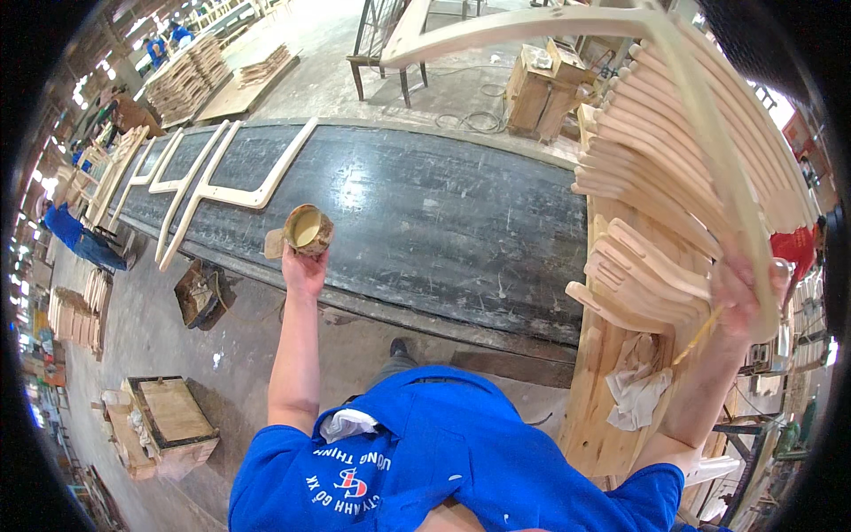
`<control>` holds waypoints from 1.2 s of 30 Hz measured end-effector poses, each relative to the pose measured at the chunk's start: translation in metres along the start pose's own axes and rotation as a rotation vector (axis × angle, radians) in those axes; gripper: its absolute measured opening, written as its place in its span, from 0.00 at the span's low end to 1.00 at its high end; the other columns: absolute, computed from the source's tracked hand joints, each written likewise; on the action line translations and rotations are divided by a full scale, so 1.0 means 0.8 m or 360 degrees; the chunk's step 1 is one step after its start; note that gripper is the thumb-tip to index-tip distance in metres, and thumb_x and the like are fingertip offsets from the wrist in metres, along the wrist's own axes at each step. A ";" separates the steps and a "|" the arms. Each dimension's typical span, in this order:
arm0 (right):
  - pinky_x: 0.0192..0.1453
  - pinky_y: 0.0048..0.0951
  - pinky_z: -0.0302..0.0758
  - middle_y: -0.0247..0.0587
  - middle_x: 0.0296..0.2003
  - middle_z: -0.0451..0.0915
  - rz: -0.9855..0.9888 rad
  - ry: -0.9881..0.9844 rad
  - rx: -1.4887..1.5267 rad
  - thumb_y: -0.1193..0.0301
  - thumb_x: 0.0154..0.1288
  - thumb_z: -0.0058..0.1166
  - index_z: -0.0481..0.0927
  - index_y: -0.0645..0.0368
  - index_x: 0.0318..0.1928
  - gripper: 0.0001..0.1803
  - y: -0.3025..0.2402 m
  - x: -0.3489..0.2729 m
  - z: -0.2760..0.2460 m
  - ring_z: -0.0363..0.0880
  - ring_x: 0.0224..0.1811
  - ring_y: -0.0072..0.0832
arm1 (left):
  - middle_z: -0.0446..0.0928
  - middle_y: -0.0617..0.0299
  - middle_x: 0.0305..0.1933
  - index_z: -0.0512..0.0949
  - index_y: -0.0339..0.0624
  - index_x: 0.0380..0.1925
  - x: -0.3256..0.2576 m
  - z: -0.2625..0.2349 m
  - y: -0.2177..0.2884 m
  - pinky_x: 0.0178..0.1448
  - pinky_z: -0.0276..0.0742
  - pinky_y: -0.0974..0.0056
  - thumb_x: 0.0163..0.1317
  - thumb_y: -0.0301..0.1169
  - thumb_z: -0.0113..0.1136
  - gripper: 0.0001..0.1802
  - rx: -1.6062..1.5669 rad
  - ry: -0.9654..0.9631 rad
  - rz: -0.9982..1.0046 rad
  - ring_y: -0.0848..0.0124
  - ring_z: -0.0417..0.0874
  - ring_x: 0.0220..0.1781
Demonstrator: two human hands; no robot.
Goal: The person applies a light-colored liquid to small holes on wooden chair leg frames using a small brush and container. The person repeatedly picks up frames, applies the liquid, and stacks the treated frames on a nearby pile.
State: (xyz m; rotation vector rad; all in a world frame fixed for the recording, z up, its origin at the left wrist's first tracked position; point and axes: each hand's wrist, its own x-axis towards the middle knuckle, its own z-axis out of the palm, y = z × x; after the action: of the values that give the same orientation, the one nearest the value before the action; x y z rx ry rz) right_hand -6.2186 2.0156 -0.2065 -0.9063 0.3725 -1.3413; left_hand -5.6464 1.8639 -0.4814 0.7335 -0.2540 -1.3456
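Observation:
My left hand (307, 271) is closed around a small stained can (324, 238) above the dark belt. The can is tilted a little, showing a thick yellowish liquid inside, and a flat tan piece (274, 244) juts out beside it. At the right, my right hand (745, 288), slightly blurred, grips an angled wooden frame (532, 24) that is raised over a stack of similar parts. A thin yellow stick (697, 337) also sticks out from that hand; its kind is unclear. Beneath are curved, pale wooden chair parts (651, 266), nested closely together.
The long black conveyor belt (443, 222) runs across in front of me, with several wooden frames (253, 197) at its left. A white cloth (636, 390) lies on the wooden bench (589, 426). Wooden boxes (173, 412) stand on the floor; another person (80, 235) is far left.

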 end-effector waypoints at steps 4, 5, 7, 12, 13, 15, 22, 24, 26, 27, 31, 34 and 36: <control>0.07 0.20 0.63 0.43 0.25 0.64 0.0348 0.0111 0.0193 0.68 0.52 0.52 0.62 0.73 0.50 0.28 0.087 0.025 0.017 0.65 0.11 0.24 | 0.73 0.62 0.55 0.69 0.49 0.54 0.000 -0.021 0.016 0.47 0.80 0.60 0.69 0.45 0.41 0.20 -0.0006 0.0034 -0.0024 0.65 0.77 0.53; 0.07 0.20 0.63 0.44 0.24 0.64 0.0363 0.0168 0.0140 0.67 0.51 0.54 0.62 0.73 0.51 0.29 0.112 0.033 0.028 0.65 0.10 0.24 | 0.73 0.61 0.55 0.69 0.49 0.54 0.000 -0.031 0.026 0.47 0.80 0.60 0.68 0.45 0.41 0.20 -0.0006 0.0055 -0.0035 0.65 0.76 0.53; 0.07 0.20 0.63 0.44 0.22 0.64 0.0378 0.0293 0.0012 0.66 0.50 0.56 0.62 0.72 0.52 0.32 0.151 0.043 0.045 0.63 0.09 0.24 | 0.72 0.61 0.55 0.69 0.48 0.54 0.004 -0.050 0.037 0.48 0.79 0.60 0.68 0.46 0.40 0.20 0.0049 0.0022 -0.0049 0.65 0.76 0.54; 0.07 0.20 0.64 0.44 0.19 0.69 0.0690 0.0427 -0.0211 0.62 0.45 0.63 0.62 0.68 0.56 0.39 0.235 0.007 -0.024 0.63 0.07 0.24 | 0.71 0.60 0.55 0.68 0.48 0.55 0.019 -0.073 0.040 0.52 0.77 0.58 0.69 0.49 0.40 0.23 0.0144 0.0186 -0.0168 0.64 0.74 0.55; 0.08 0.22 0.66 0.44 0.21 0.72 0.0729 0.0482 -0.0376 0.62 0.42 0.64 0.64 0.65 0.55 0.40 0.248 -0.011 -0.031 0.65 0.09 0.24 | 0.71 0.60 0.56 0.68 0.49 0.56 0.019 -0.083 0.047 0.53 0.76 0.58 0.69 0.49 0.40 0.23 0.0173 0.0155 -0.0162 0.64 0.74 0.55; 0.12 0.21 0.67 0.43 0.22 0.73 0.0748 0.0550 -0.0401 0.64 0.44 0.62 0.65 0.65 0.55 0.37 0.268 -0.039 -0.042 0.68 0.12 0.23 | 0.70 0.60 0.57 0.66 0.49 0.58 0.020 -0.107 0.058 0.55 0.74 0.56 0.69 0.50 0.39 0.25 0.0228 0.0102 -0.0200 0.63 0.73 0.56; 0.43 0.33 0.70 0.45 0.27 0.75 0.0714 0.0467 -0.2646 0.68 0.65 0.43 0.78 0.63 0.37 0.13 0.270 -0.071 -0.152 0.74 0.33 0.36 | 0.69 0.59 0.60 0.64 0.49 0.59 0.037 -0.087 -0.011 0.60 0.70 0.52 0.70 0.52 0.34 0.27 0.0393 0.0032 -0.0440 0.62 0.71 0.59; 0.44 0.35 0.70 0.46 0.26 0.75 0.0156 0.0497 -0.3230 0.64 0.67 0.43 0.79 0.62 0.37 0.15 0.257 -0.035 -0.130 0.74 0.33 0.40 | 0.68 0.57 0.60 0.62 0.45 0.60 0.033 -0.068 -0.035 0.59 0.70 0.50 0.70 0.53 0.33 0.29 0.0490 0.0035 -0.0449 0.60 0.71 0.60; 0.45 0.37 0.70 0.46 0.25 0.76 -0.0045 0.0587 -0.3301 0.61 0.69 0.42 0.79 0.61 0.37 0.17 0.248 0.004 -0.095 0.74 0.34 0.43 | 0.69 0.56 0.59 0.63 0.43 0.59 0.032 -0.057 -0.044 0.59 0.69 0.48 0.69 0.53 0.34 0.30 0.0546 -0.0018 -0.0472 0.59 0.72 0.59; 0.45 0.39 0.70 0.46 0.25 0.76 0.0092 0.0690 -0.3138 0.60 0.69 0.42 0.79 0.60 0.38 0.17 0.241 0.018 -0.080 0.74 0.33 0.45 | 0.70 0.55 0.58 0.63 0.42 0.59 0.028 -0.042 -0.062 0.59 0.69 0.48 0.69 0.53 0.34 0.30 0.0590 -0.0023 -0.0502 0.59 0.73 0.58; 0.38 0.28 0.71 0.39 0.26 0.78 0.0410 0.0672 -0.2091 0.61 0.69 0.45 0.79 0.59 0.36 0.16 0.257 0.063 -0.087 0.77 0.32 0.28 | 0.72 0.54 0.56 0.64 0.41 0.56 0.016 -0.008 -0.106 0.57 0.72 0.48 0.69 0.53 0.35 0.29 0.0591 -0.0139 -0.0535 0.59 0.75 0.56; 0.35 0.18 0.70 0.34 0.26 0.77 0.0258 0.0347 -0.1248 0.66 0.68 0.49 0.77 0.60 0.37 0.10 0.340 0.111 -0.056 0.75 0.32 0.14 | 0.73 0.55 0.53 0.65 0.41 0.55 0.006 -0.007 -0.119 0.54 0.75 0.49 0.69 0.52 0.38 0.28 0.0601 -0.0084 -0.0507 0.60 0.77 0.53; 0.35 0.19 0.71 0.35 0.26 0.77 0.0231 0.0249 -0.1314 0.69 0.67 0.50 0.76 0.62 0.41 0.09 0.390 0.142 -0.026 0.75 0.32 0.17 | 0.73 0.55 0.52 0.64 0.41 0.56 0.001 -0.012 -0.124 0.54 0.75 0.49 0.68 0.52 0.39 0.28 0.0613 -0.0036 -0.0488 0.61 0.77 0.52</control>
State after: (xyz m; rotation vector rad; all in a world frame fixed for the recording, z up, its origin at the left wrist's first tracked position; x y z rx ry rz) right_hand -5.9972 1.8910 -0.4216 -1.4137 1.1431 -1.1198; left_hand -5.7192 1.8622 -0.5493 1.1137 -0.4401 -1.6173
